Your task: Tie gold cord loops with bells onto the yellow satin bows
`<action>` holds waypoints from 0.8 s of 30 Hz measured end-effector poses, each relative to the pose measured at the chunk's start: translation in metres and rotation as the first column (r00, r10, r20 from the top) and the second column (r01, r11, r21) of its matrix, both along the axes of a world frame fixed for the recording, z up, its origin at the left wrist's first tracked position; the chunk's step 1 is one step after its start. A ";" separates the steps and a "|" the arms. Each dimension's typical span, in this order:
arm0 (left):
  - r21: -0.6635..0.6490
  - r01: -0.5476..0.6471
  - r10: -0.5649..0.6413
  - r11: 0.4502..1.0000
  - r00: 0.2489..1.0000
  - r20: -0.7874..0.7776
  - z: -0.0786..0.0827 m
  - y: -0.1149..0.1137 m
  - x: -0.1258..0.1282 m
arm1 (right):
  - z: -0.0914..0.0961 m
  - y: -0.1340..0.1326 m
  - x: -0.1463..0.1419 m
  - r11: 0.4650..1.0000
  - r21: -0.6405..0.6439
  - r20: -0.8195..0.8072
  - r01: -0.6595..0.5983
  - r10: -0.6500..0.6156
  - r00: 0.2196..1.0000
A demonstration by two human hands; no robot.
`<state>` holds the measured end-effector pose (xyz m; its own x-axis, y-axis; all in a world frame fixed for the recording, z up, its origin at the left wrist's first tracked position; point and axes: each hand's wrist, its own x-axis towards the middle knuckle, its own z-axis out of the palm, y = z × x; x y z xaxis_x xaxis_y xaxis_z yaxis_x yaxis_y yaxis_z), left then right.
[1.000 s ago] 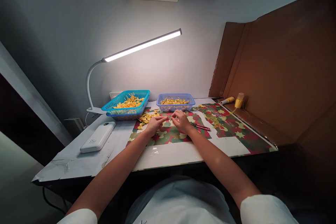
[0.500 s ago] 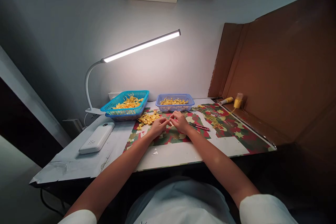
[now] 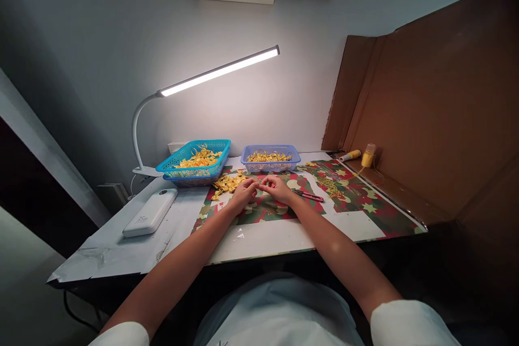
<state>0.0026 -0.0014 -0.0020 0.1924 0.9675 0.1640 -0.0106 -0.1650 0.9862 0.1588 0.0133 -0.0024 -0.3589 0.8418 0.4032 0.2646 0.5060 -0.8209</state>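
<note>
My left hand and my right hand meet over the patterned red and green sheet on the desk. The fingertips of both are pinched together on a small item between them, too small to name. A loose pile of yellow folded pieces lies just left of my left hand. Behind it a turquoise basket holds more yellow pieces. A purple basket with gold-coloured bits stands behind my hands.
A red-handled tool lies right of my right hand. A white power bank rests at the left. A desk lamp arches overhead. Yellow thread spools stand by the brown cardboard wall on the right.
Both hands have drawn slightly closer together and a little farther from me, still pinched at the fingertips. Nothing else on the desk has shifted.
</note>
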 end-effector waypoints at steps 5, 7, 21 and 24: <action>0.083 -0.090 0.098 0.993 0.990 -0.100 -0.002 0.002 0.000 | -0.001 0.001 -0.001 0.992 0.125 0.064 0.016 -0.024 0.998; 0.112 -0.112 0.129 0.987 0.980 -0.151 -0.001 0.002 0.000 | 0.001 -0.001 -0.001 0.970 0.242 0.116 0.034 -0.063 0.991; 0.167 -0.013 0.052 0.986 0.972 -0.230 0.002 0.000 -0.001 | 0.010 -0.013 0.002 0.920 0.381 0.276 0.096 -0.212 0.937; 0.155 0.048 -0.013 0.987 0.976 -0.217 0.004 -0.002 -0.001 | 0.007 -0.010 0.001 0.925 0.367 0.261 0.099 -0.204 0.944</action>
<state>0.0018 -0.0036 0.0016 0.2686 0.9256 0.2667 0.1909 -0.3225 0.9271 0.1596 0.0033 0.0045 -0.3832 0.7229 0.5749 0.5592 0.6770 -0.4786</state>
